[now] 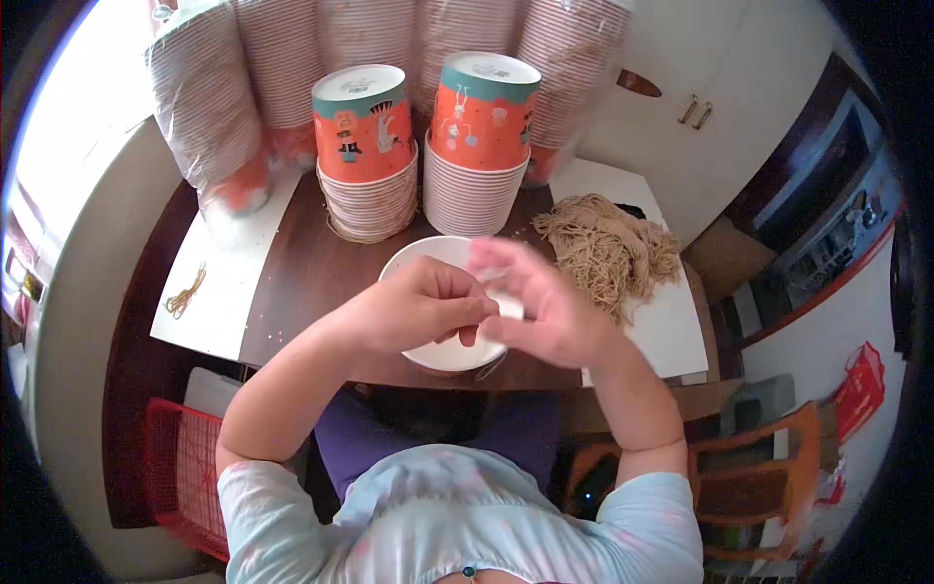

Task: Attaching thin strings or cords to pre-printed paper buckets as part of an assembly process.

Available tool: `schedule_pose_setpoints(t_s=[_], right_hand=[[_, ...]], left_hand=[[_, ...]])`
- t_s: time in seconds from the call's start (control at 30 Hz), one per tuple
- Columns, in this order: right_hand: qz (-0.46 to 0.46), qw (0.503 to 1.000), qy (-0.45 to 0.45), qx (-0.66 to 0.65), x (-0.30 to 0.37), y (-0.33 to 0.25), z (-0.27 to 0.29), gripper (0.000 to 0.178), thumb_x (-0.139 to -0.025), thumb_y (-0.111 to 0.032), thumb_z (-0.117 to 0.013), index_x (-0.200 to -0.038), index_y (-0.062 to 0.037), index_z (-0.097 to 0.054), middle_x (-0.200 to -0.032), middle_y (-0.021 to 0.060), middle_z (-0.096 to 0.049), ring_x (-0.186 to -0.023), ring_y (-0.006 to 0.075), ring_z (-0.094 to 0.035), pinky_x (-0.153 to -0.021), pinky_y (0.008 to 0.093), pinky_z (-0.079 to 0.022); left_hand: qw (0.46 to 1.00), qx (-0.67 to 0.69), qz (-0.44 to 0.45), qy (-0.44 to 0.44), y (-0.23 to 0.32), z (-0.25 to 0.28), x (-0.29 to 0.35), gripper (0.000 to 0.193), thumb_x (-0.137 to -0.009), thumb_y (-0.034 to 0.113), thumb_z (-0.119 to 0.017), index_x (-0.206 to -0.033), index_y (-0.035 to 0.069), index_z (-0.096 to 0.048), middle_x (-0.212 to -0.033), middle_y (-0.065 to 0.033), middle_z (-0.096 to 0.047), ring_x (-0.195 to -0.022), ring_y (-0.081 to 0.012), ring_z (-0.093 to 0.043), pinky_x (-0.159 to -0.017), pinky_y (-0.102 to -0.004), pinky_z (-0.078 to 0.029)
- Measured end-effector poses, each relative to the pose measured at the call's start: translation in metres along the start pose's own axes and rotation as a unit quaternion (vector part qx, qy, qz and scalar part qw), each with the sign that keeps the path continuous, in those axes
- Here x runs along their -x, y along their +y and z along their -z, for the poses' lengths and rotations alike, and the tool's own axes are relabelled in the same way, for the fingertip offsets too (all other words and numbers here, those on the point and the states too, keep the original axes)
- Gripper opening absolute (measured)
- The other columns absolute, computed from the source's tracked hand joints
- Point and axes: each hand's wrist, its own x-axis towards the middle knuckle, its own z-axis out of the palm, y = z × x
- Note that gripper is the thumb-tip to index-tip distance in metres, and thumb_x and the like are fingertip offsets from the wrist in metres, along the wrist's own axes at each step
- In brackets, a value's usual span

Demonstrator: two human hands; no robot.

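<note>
Over a white paper tub with its mouth facing up, my two hands meet at the middle of the table. My left hand is closed in a pinch; whatever lies between its fingertips is too small to make out. My right hand is close beside it, thumb and fingers apart, somewhat blurred, with nothing visible in its grasp. A thin strand shows at the tub's lower right rim. Behind the tub are two upside-down stacks of orange and green printed tubs, a left stack and a right stack.
A heap of tan strings lies on the white board at the right. A few loose tan strings rest on the left board. Tall plastic-wrapped tub stacks line the back. A red basket and a wooden chair flank me.
</note>
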Motion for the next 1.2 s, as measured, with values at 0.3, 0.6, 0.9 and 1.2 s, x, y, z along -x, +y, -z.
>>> schedule_pose_setpoints(t_s=[0.3,0.6,0.9,1.2], right_hand=[[0.137,0.943,0.151,0.263,0.02,0.004,-0.041,0.024,-0.079,-0.004,-0.069,-0.102,-0.0019,-0.066,-0.081,0.0112,-0.064,-0.068,0.0214,-0.063,-0.06,0.0312,-0.051],[0.222,0.898,0.143,0.352,0.035,0.017,-0.051,0.024,-0.073,-0.003,-0.071,-0.097,-0.0035,-0.067,-0.08,0.009,-0.063,-0.071,0.0242,-0.063,-0.061,0.0335,-0.052],[0.224,0.909,0.119,0.33,0.045,0.009,-0.058,0.02,-0.072,-0.003,-0.07,-0.091,-0.0026,-0.064,-0.079,0.0084,-0.062,-0.068,0.0247,-0.063,-0.059,0.0348,-0.052],[0.175,0.909,0.066,0.373,0.022,-0.002,-0.053,0.012,-0.073,-0.008,-0.068,-0.083,-0.0042,-0.061,-0.075,0.0098,-0.059,-0.068,0.0277,-0.06,-0.062,0.0362,-0.05]], left_hand=[[0.947,0.315,0.065,0.004,-0.035,-0.013,0.033,0.034,-0.098,0.029,-0.049,-0.102,0.001,-0.066,-0.094,-0.0071,-0.067,-0.072,-0.009,-0.059,-0.064,-0.0216,-0.049],[0.988,0.133,0.04,0.066,-0.037,-0.024,0.051,0.027,-0.094,0.024,-0.058,-0.095,-0.002,-0.066,-0.082,-0.0061,-0.068,-0.068,-0.0091,-0.061,-0.063,-0.0217,-0.05],[0.982,0.171,-0.021,0.076,-0.047,-0.034,0.061,0.012,-0.088,0.008,-0.063,-0.089,-0.004,-0.065,-0.081,-0.0046,-0.066,-0.07,-0.0078,-0.06,-0.063,-0.0222,-0.051],[0.897,-0.28,-0.231,0.251,-0.044,-0.043,0.07,0.014,-0.074,0.001,-0.068,-0.088,0.002,-0.064,-0.076,-0.0114,-0.062,-0.068,-0.0222,-0.063,-0.061,-0.0284,-0.05]])
